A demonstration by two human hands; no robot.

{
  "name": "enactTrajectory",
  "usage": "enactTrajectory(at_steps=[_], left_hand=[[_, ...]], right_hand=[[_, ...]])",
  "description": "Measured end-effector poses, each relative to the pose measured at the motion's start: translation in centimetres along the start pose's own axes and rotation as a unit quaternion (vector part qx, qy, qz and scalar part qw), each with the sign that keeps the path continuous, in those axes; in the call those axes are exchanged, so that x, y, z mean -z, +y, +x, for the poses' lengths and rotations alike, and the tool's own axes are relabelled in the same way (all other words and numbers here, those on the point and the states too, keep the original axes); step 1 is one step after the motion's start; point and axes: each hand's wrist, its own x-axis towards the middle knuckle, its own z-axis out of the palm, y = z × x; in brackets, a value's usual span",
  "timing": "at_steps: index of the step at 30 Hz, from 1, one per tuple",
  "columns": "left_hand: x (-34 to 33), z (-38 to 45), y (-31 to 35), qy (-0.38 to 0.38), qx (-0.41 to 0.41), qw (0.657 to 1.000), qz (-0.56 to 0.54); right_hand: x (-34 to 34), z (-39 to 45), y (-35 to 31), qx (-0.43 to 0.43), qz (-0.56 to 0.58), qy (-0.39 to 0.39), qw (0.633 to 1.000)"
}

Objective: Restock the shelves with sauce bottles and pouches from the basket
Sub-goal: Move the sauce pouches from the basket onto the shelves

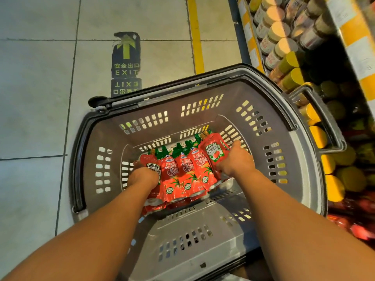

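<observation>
Head view: both my hands are down in the grey basket (300, 179). Left hand (143, 177) grips a Heinz pouch (153, 167); right hand (235, 160) clasps another red pouch (213, 151).

Grey slotted basket (300, 179) on floor; red spouted pouches (186, 169) overlapping in a row on its bottom, between both hands; rightmost pouch (213, 153) tilted up in right-hand grip.

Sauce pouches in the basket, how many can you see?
5 sauce pouches, side by side across the basket floor: left hand on the leftmost, right hand on the rightmost, three between. More may lie hidden underneath.
</observation>
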Motion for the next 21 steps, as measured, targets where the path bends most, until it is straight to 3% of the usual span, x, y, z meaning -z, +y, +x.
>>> enactTrajectory(at_steps=[3,7,13,17,21], left_hand=[[-0.2,-0.4,0.0,0.017,-0.018,1.000,-0.012],[0.2,-1.3,0.1,0.025,-0.033,0.999,-0.026],[1.7,-3.9,-0.1,0.078,-0.061,0.986,-0.137],[2.4,-6.5,0.2,0.088,-0.112,0.977,-0.160],[2.6,-9.7,0.0,0.054,-0.185,0.949,-0.251]], right_hand=[[0.8,-0.1,0.1,-0.018,0.011,-0.010,1.000],[2.2,-0.4,0.1,-0.032,0.080,-0.095,0.992],[4.3,-3.8,0.9,-0.087,0.236,-0.179,0.951],[7.0,-7.4,2.4,-0.101,0.343,-0.115,0.927],[10.3,-12.0,3.7,-0.101,0.443,-0.058,0.889]])
